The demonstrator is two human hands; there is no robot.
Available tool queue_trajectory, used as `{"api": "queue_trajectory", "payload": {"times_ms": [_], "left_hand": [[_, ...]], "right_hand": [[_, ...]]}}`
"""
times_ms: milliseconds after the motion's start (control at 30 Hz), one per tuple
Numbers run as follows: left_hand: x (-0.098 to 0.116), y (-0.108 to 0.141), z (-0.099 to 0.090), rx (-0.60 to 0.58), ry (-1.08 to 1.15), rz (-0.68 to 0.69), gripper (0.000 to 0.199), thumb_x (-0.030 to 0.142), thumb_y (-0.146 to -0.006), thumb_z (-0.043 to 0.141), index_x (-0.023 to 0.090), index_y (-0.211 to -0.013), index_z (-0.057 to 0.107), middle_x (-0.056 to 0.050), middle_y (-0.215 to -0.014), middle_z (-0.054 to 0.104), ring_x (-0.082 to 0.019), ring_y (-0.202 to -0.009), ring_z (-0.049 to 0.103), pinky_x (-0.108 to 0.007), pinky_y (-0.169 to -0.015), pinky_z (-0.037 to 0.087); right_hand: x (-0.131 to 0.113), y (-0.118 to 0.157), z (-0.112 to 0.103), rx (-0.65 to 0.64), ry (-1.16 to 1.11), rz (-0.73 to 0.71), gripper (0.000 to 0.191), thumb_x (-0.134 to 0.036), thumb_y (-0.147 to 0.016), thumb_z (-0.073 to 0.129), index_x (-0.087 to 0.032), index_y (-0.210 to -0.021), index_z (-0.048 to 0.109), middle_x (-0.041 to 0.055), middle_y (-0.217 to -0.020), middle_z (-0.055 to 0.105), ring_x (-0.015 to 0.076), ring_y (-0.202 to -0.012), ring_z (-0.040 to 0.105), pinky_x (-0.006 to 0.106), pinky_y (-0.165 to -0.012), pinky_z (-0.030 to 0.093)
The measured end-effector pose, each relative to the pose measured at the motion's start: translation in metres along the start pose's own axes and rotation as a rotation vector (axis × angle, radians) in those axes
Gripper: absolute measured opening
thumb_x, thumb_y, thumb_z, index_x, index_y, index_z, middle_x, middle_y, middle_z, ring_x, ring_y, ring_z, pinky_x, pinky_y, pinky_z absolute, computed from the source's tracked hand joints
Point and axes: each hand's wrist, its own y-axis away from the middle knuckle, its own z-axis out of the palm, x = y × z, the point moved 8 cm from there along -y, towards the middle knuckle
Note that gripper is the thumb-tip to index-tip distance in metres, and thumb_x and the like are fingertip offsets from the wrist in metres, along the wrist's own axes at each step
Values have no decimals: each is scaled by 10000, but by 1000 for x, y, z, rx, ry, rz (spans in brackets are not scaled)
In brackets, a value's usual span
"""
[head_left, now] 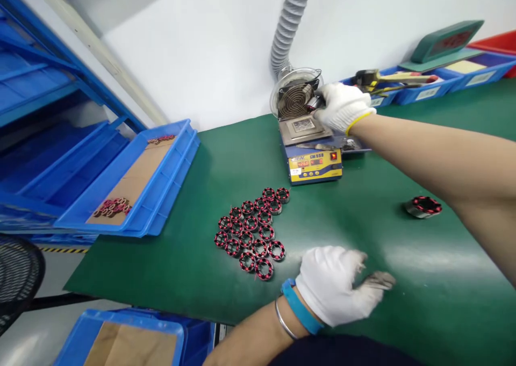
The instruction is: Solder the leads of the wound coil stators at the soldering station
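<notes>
My right hand [342, 107], in a white glove, reaches over the solder pot [315, 164]. Its fingers are closed on a motor stator [315, 103], mostly hidden, with a bit of red and silver showing by the round fume hood. Lower down, my left hand [336, 285], gloved with dirty fingertips, hovers over or rests on the green table; thumb and fingers are apart with nothing between them. Left of it stand several motor stators [250, 223] with red and black windings, grouped in rows. A single stator [423, 207] sits apart on the right, beneath my right forearm.
A grey duct hose [291, 22] drops to the fume hood. Blue trays [157, 178] with cardboard and small ring parts stand at the left. Blue bins [431, 93] holding tools line the back right, near a green-framed display [447, 41]. A black fan [18, 280] is at lower left.
</notes>
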Motion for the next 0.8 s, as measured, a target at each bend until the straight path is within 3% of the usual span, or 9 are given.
{"api": "queue_trajectory", "payload": {"times_ms": [233, 333, 433, 633, 800], "left_hand": [[6, 0, -2, 59, -48, 55, 393, 565, -882, 545, 191, -904, 665, -32, -603, 658, -190, -546, 652, -293, -445, 430], [6, 1, -1, 74, -22, 72, 432, 594, -885, 535, 179, -891, 657, -32, -595, 646, -192, -531, 644, -302, -440, 433], [5, 1, 0, 64, -11, 56, 426, 594, -885, 538, 186, -895, 658, -37, -605, 656, -197, -546, 656, -299, -452, 456], [2, 1, -6, 114, -23, 21, 375, 547, -865, 580, 188, -922, 669, -35, -610, 659, -204, -532, 653, -303, -448, 483], [-8, -3, -12, 119, 89, -110, 414, 496, -836, 640, 182, -1105, 655, -84, -812, 748, -253, -703, 721, -361, -625, 601]], "right_hand": [[-8, -8, 21, -67, 105, -50, 693, -507, -794, 555, 112, -1102, 598, 243, -1297, 563, 290, -1336, 467, 315, -1004, 371], [-9, -8, 24, -76, 109, -69, 648, -500, -821, 525, 121, -993, 591, 255, -1307, 549, 275, -1367, 435, 241, -980, 375], [-10, -7, 22, -55, 110, -77, 587, -458, -817, 590, 107, -975, 603, 260, -1303, 558, 280, -1354, 457, 248, -997, 376], [-15, -1, 5, -20, 83, -37, 673, -499, -800, 582, 65, -1162, 630, 200, -1253, 618, 253, -1275, 542, 328, -993, 386], [-6, 27, -21, 34, -157, 122, 690, -526, -759, 690, -80, -1286, 666, 139, -1188, 674, 237, -1196, 597, 388, -1026, 399]]}}
